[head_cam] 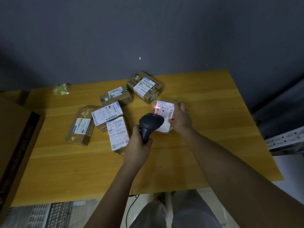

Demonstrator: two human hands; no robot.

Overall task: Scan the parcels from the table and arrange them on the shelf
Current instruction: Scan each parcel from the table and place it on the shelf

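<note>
My left hand (139, 142) is wrapped around the handle of the black scanner (150, 125), fingers curled tight on the grip, with its head tipped toward the parcel (163, 112) I am working on. A red light glows on that parcel's white label, at the corner away from me and nearest the other boxes. My right hand (181, 118) lies on the parcel's right edge, fingers straight and slightly spread, pressing it flat against the wooden table (213, 129) rather than gripping it.

Taking that parcel as the marker, the rest of the boxes lie as follows. Just beyond it, away from me, a brown box (144, 87) with a white label sits at an angle, close to touching its far corner. Left of the parcel, past the scanner, a labelled box (117, 134) lies nearest to me, and a second box (107, 113) rests against its far end. Beyond those two sits a flatter box (116, 95) with green marks on its tape. Furthest left of the parcel, a long box (81, 126) lies beside the group. Well beyond and left, near the table's far corner, is a small yellowish bag (61, 89). A large cardboard carton (14, 139) stands off the table's left edge.
</note>
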